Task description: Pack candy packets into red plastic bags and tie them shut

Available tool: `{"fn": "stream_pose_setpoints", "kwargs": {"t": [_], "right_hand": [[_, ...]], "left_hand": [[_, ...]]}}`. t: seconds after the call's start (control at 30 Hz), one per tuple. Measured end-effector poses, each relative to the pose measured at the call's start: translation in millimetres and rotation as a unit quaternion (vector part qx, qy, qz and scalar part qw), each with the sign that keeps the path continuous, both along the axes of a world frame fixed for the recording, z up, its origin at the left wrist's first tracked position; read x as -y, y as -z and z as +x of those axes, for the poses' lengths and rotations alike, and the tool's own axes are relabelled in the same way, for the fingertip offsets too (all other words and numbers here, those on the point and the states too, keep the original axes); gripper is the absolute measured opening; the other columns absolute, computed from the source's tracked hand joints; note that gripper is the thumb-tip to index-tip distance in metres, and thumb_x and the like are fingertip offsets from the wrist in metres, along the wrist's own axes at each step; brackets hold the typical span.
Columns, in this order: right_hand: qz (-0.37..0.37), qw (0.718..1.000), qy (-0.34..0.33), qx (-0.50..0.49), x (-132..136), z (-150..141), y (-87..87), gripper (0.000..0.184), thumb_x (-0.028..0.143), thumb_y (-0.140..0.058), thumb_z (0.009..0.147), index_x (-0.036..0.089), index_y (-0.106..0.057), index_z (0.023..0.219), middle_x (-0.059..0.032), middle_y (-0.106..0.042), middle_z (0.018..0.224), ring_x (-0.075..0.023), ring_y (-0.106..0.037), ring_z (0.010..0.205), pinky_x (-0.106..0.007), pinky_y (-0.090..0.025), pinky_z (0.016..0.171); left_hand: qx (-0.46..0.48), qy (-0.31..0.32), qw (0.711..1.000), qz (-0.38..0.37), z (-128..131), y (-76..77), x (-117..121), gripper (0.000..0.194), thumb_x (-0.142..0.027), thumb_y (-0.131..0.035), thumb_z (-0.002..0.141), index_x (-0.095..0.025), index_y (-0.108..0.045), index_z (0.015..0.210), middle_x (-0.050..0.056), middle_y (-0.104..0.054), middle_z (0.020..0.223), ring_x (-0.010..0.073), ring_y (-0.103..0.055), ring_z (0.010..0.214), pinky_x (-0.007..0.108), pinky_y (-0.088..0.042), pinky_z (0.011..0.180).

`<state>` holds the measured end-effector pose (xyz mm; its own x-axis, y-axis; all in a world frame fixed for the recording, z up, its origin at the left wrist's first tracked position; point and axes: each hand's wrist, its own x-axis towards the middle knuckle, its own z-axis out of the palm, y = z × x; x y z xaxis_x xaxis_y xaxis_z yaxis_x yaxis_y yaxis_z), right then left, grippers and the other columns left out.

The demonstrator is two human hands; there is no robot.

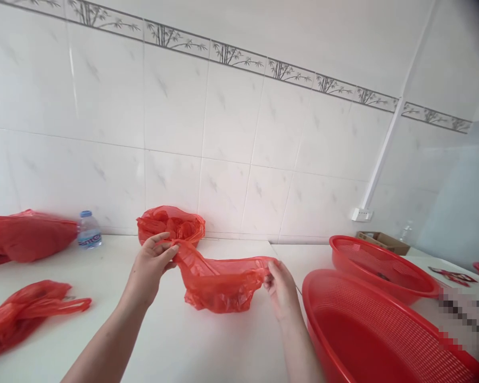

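Note:
A red plastic bag [219,282] hangs stretched between my two hands just above the white counter [207,340]. My left hand [151,266] is closed, pinching the bag's left end. On the right, my right hand [280,284] is closed too and grips the other end. Behind the held bag, against the tiled wall, sits another crumpled red bag [171,223].
Two red perforated baskets stand at the right, one near [367,330] and one farther back [383,268]. More red bags lie at the left edge [24,311] and far left [24,236]. A small water bottle [88,230] stands by the wall. A cardboard box [383,242] sits far right.

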<state>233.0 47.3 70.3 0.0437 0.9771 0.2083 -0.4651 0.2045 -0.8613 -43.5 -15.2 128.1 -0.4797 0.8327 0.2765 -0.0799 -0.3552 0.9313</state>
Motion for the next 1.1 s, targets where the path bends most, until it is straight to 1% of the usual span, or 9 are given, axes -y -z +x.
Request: {"fn": "stream_pose_setpoints", "kwargs": {"t": [0.13,0.27,0.37,0.5,0.6,0.7,0.83,1.0,1.1], "right_hand": [[0.035,0.981,0.169,0.088,6.1,-13.7,-39.9,0.028,0.043,-0.069,0.07,0.019,-0.057,0.079,0.0048,-0.054,0.065,-0.0093,-0.049,0.056,-0.021,-0.039,0.051],[0.059,0.96,0.253,0.108,10.6,-21.8,-60.0,0.03,0.043,-0.068,0.071,0.019,-0.061,0.088,-0.0024,-0.066,0.094,-0.0167,-0.06,0.088,-0.027,-0.046,0.075],[0.053,0.982,0.18,0.032,9.7,-25.7,-63.5,0.032,0.045,-0.068,0.072,0.022,-0.06,0.093,-0.0041,-0.066,0.105,-0.0197,-0.059,0.104,-0.029,-0.047,0.082],[0.007,0.995,0.06,-0.074,3.0,-31.8,-64.5,0.031,0.042,-0.069,0.073,0.024,-0.057,0.095,-0.0026,-0.067,0.096,-0.0202,-0.062,0.102,-0.028,-0.05,0.078],[0.002,0.992,0.028,-0.122,3.4,-36.2,-69.0,0.029,0.038,-0.069,0.075,0.024,-0.057,0.097,0.0004,-0.065,0.088,-0.0143,-0.065,0.081,-0.026,-0.052,0.07],[0.039,0.986,-0.016,-0.159,12.0,-37.2,-75.7,0.022,0.039,-0.067,0.079,0.024,-0.057,0.092,0.0065,-0.056,0.068,-0.003,-0.046,0.047,-0.014,-0.039,0.044],[0.048,0.981,-0.087,-0.169,17.6,-32.4,-77.9,0.023,0.045,-0.056,0.086,0.022,-0.056,0.083,0.0091,-0.04,0.051,-0.0019,-0.023,0.035,-0.015,-0.021,0.034],[0.006,0.983,-0.069,-0.171,1.0,-28.2,-67.3,0.031,0.043,-0.052,0.088,0.019,-0.05,0.069,0.0078,-0.041,0.048,-0.0024,-0.021,0.034,-0.017,-0.018,0.034],[0.015,0.984,-0.102,-0.143,1.7,-32.6,-64.6,0.034,0.048,-0.045,0.089,0.019,-0.053,0.074,0.0068,-0.043,0.045,-0.0032,-0.021,0.034,-0.018,-0.017,0.035]], "left_hand": [[0.022,-0.006,0.997,0.075,13.6,-11.4,3.5,0.051,-0.032,-0.074,0.066,-0.023,-0.054,0.112,0.001,-0.06,0.092,0.0142,-0.06,0.083,0.022,-0.048,0.064],[-0.011,-0.009,0.992,0.128,27.1,-21.7,10.9,0.055,-0.026,-0.072,0.068,-0.026,-0.053,0.119,0.003,-0.061,0.106,0.0153,-0.059,0.09,0.024,-0.049,0.071],[-0.045,-0.014,0.99,0.132,31.9,-28.3,16.3,0.053,-0.028,-0.072,0.068,-0.025,-0.056,0.118,0.002,-0.063,0.098,0.0188,-0.06,0.092,0.028,-0.05,0.075],[-0.145,-0.121,0.978,0.093,29.4,-31.2,23.0,0.034,-0.035,-0.068,0.072,-0.023,-0.066,0.104,0.002,-0.066,0.088,0.0206,-0.062,0.084,0.032,-0.049,0.077],[-0.243,-0.211,0.94,0.111,26.0,-30.5,29.4,0.015,-0.034,-0.062,0.077,-0.024,-0.067,0.087,0.0,-0.065,0.085,0.0184,-0.059,0.077,0.031,-0.048,0.071],[-0.272,-0.268,0.908,0.17,25.0,-29.5,35.2,0.005,-0.029,-0.059,0.08,-0.024,-0.061,0.081,-0.001,-0.062,0.085,0.0167,-0.057,0.079,0.028,-0.047,0.07],[-0.244,-0.247,0.924,0.158,23.7,-28.0,36.0,0.005,-0.029,-0.051,0.087,-0.024,-0.051,0.088,0.0,-0.064,0.092,0.0177,-0.058,0.092,0.03,-0.045,0.076],[-0.234,-0.156,0.958,0.056,19.0,-26.5,27.7,0.015,-0.038,-0.049,0.088,-0.024,-0.045,0.082,-0.005,-0.051,0.065,0.0134,-0.05,0.06,0.026,-0.041,0.054],[-0.247,-0.092,0.964,0.028,20.7,-27.5,25.7,0.015,-0.038,-0.052,0.086,-0.024,-0.047,0.084,-0.006,-0.049,0.065,0.0125,-0.048,0.059,0.025,-0.04,0.053]]}}
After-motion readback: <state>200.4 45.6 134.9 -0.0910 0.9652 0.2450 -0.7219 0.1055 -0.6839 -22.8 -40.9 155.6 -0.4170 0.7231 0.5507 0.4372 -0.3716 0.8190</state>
